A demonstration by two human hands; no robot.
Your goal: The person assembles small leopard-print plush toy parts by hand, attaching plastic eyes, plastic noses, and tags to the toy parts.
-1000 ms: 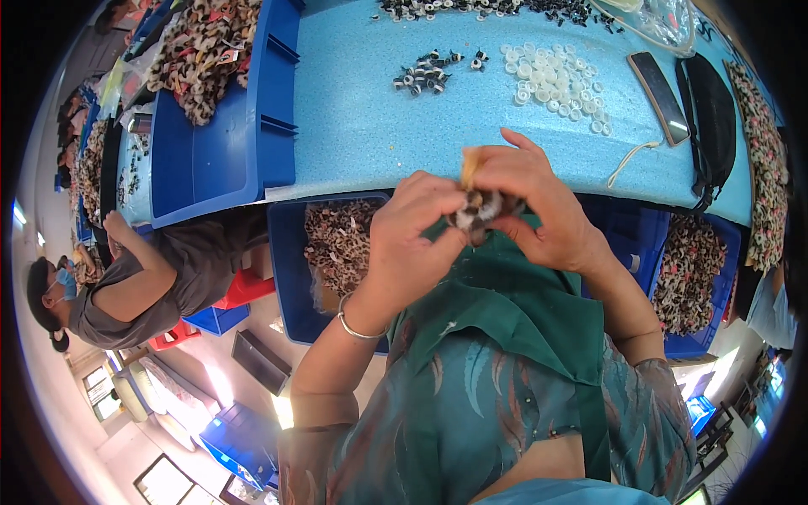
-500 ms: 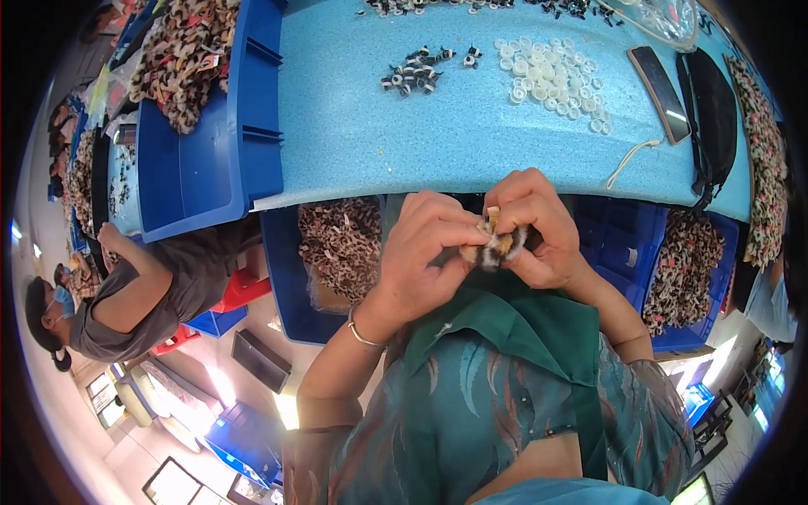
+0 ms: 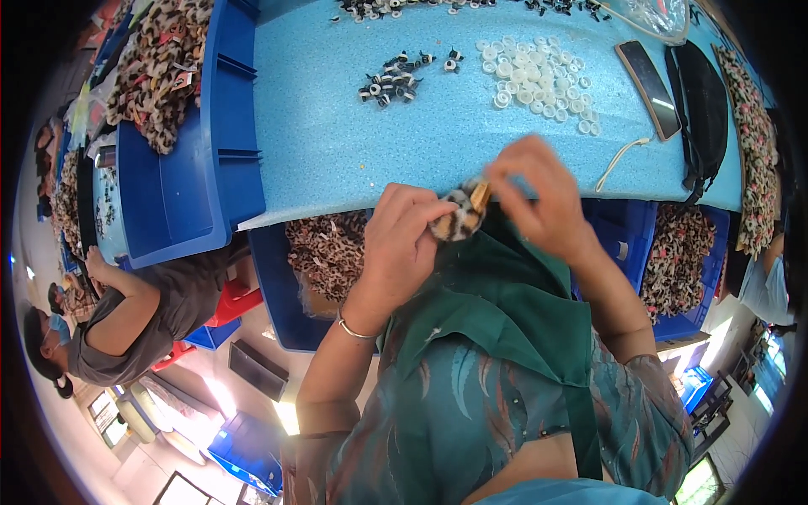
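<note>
My left hand (image 3: pixel 394 244) pinches a small furry plush piece (image 3: pixel 457 222), patterned in black, white and orange, just off the table's near edge. A yellowish strip (image 3: pixel 481 195) stands out at its upper right side. Beside that strip is my right hand (image 3: pixel 543 198), raised, its fingers smeared by motion; whether they touch the strip I cannot make out. On the blue table (image 3: pixel 328 143) beyond lie a heap of small black-and-white plastic pieces (image 3: pixel 390 82) and a spread of translucent round plastic caps (image 3: pixel 539 80).
A blue bin (image 3: pixel 172 181) with spotted plush pieces stands at the left. Below the table edge are two more blue bins, one with plush pieces (image 3: pixel 328 257) and one at right (image 3: pixel 683 269). A phone (image 3: pixel 648 88) and black pouch (image 3: pixel 700 118) lie right. A co-worker (image 3: pixel 126 311) sits left.
My right hand has moved up and away from the plush piece, which both hands held before. The left hand and the plush piece have shifted left, and more of its fur shows.
</note>
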